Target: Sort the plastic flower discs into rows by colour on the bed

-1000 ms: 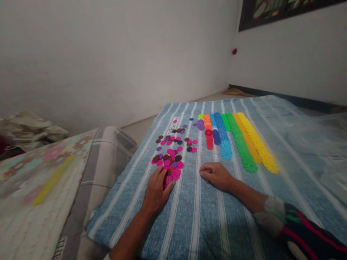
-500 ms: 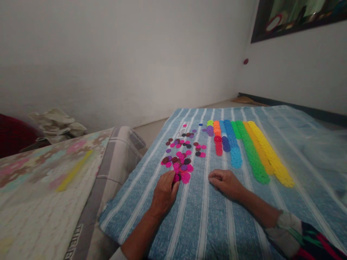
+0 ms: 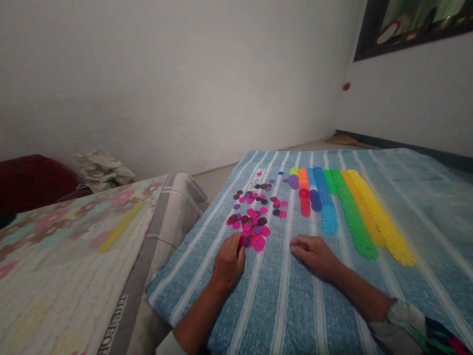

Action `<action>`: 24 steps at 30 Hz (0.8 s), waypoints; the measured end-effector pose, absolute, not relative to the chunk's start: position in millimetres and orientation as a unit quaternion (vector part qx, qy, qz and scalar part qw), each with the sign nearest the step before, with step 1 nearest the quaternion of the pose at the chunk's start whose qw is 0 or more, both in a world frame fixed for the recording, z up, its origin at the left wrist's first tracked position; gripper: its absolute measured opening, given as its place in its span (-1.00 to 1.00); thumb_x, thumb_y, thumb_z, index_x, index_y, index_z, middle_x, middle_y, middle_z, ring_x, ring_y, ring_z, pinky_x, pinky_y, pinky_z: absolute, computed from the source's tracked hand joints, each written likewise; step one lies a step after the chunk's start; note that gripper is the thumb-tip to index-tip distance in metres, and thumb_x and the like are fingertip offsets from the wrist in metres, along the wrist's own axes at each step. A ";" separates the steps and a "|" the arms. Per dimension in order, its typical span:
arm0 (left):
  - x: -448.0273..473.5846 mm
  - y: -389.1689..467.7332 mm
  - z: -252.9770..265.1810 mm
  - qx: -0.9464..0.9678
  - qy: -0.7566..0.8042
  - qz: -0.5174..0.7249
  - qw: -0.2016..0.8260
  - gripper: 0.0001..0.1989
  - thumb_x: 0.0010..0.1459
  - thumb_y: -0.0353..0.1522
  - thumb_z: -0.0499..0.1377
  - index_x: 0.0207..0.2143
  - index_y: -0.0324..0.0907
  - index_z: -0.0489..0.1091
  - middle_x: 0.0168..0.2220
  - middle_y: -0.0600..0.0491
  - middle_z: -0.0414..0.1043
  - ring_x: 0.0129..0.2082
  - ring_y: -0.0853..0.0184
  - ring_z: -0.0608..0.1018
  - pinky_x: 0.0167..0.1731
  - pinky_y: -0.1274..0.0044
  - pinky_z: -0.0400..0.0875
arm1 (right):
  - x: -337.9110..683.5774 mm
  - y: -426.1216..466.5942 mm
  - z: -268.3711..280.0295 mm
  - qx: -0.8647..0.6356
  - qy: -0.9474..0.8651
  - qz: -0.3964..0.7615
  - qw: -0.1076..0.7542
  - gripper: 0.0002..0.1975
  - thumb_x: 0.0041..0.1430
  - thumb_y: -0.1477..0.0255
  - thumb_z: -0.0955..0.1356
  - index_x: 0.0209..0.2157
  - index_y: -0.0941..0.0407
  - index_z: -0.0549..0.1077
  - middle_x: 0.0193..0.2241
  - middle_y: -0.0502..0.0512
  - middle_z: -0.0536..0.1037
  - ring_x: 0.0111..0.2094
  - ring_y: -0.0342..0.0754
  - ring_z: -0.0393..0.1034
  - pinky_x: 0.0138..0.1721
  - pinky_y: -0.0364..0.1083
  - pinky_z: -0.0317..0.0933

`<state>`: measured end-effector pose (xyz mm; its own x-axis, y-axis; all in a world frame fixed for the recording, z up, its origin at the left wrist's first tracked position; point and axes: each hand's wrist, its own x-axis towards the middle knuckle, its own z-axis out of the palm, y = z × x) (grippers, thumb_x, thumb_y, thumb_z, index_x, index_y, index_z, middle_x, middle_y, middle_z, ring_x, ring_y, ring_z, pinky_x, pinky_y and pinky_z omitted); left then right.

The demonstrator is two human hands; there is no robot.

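Note:
My left hand [image 3: 227,264] rests at the near edge of a loose pile of small notched plastic discs [image 3: 254,229], pink, purple, brown and black. Its thumb and fingers are closed against the pink discs there; what they hold, if anything, is hidden. To the right, my right hand [image 3: 314,254] lies on the striped blue cloth [image 3: 258,305] with its fingers curled together, touching no disc that I can see. Beyond it run overlapping rows of like discs: a red row [image 3: 305,203], a blue row [image 3: 325,192], a green row [image 3: 356,222] and a yellow row [image 3: 384,222].
A bed or table with a floral cover [image 3: 84,256] stands on the left, a yellow strip [image 3: 121,227] on it. Crumpled pale cloth [image 3: 105,170] lies behind. Clear plastic [image 3: 443,202] sits at the right. A white wall [image 3: 177,84] closes the back.
The whole view has shifted, so everything appears slightly farther right. Both hands keep nearly the same places beside the discs.

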<state>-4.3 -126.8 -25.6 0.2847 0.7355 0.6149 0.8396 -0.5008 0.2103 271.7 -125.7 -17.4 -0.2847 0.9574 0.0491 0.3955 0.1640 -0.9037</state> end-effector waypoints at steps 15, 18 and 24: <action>35.4 -120.2 -8.7 -0.859 -0.443 -0.221 0.129 -0.68 0.15 -0.40 0.14 -0.02 -0.17 0.36 0.04 -0.14 0.41 0.09 0.06 0.40 0.06 0.15 0.33 | 269.2 -123.8 -17.8 -0.499 -0.686 0.416 0.327 -0.81 0.12 0.35 0.27 -0.43 0.11 0.48 -0.66 -0.07 0.42 -0.59 -0.12 0.32 -0.49 -0.16 0.13; 51.4 -111.2 -10.5 -0.873 -0.433 -0.177 0.135 -0.74 0.16 -0.48 0.09 -0.08 -0.17 0.39 -0.02 -0.11 0.45 0.07 0.09 0.41 0.08 0.13 0.30 | 268.6 -123.4 -17.6 -0.498 -0.686 0.416 0.330 -0.81 0.12 0.35 0.27 -0.44 0.12 0.48 -0.66 -0.07 0.41 -0.59 -0.13 0.30 -0.50 -0.16 0.12; 50.0 -92.7 -16.9 -0.876 -0.436 -0.149 0.142 -0.76 0.22 -0.53 0.02 -0.16 -0.16 0.42 -0.06 -0.08 0.47 0.04 0.14 0.43 0.07 0.11 0.28 | 268.8 -123.3 -17.9 -0.493 -0.684 0.421 0.335 -0.82 0.11 0.36 0.27 -0.44 0.13 0.47 -0.66 -0.07 0.39 -0.60 -0.14 0.28 -0.50 -0.16 0.09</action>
